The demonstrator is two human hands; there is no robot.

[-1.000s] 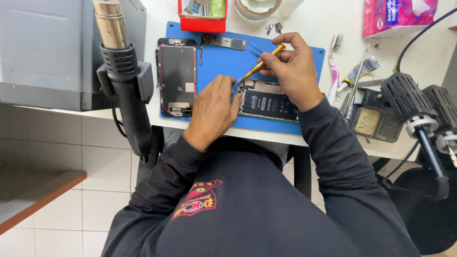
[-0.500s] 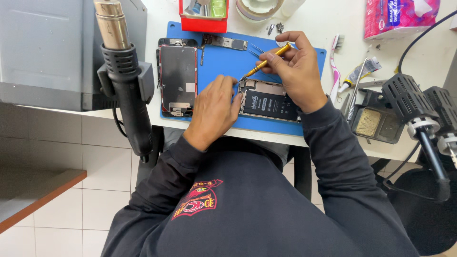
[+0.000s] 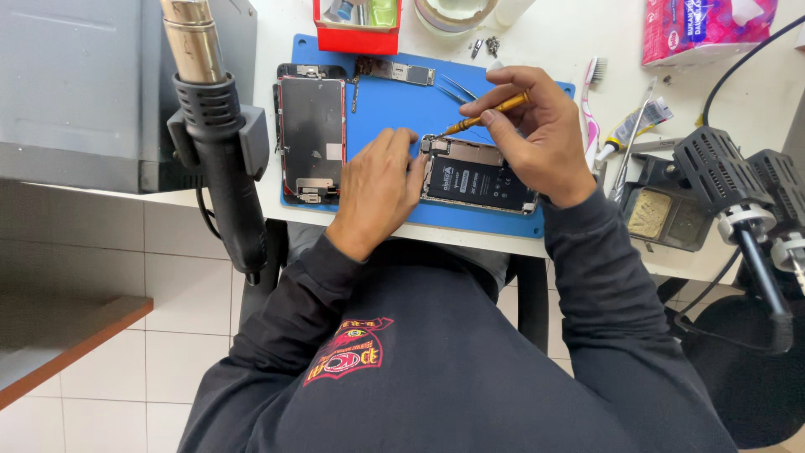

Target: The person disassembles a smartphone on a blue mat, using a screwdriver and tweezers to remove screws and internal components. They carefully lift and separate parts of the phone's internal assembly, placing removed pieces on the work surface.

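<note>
An opened phone body (image 3: 478, 176) with a black battery lies on a blue work mat (image 3: 394, 109). My left hand (image 3: 377, 189) rests flat on the mat and presses against the phone's left edge. My right hand (image 3: 537, 134) grips a thin yellow-handled screwdriver (image 3: 482, 115), its tip touching the phone's upper left corner. The detached screen panel (image 3: 312, 134) lies face down on the mat's left part. A small circuit board (image 3: 396, 70) and tweezers (image 3: 459, 86) lie near the mat's far edge.
A hot-air gun (image 3: 218, 134) hangs in a holder at the table's left. A red tray (image 3: 356, 25), a tape roll (image 3: 453, 12) and loose screws (image 3: 485, 46) lie at the back. A toothbrush (image 3: 592, 101), a tube (image 3: 631, 127), a soldering stand (image 3: 713, 180) and a pink packet (image 3: 704, 29) sit at the right.
My right hand has shifted the screwdriver slightly, keeping its tip at the phone's upper left corner. My left hand stays on the phone's edge.
</note>
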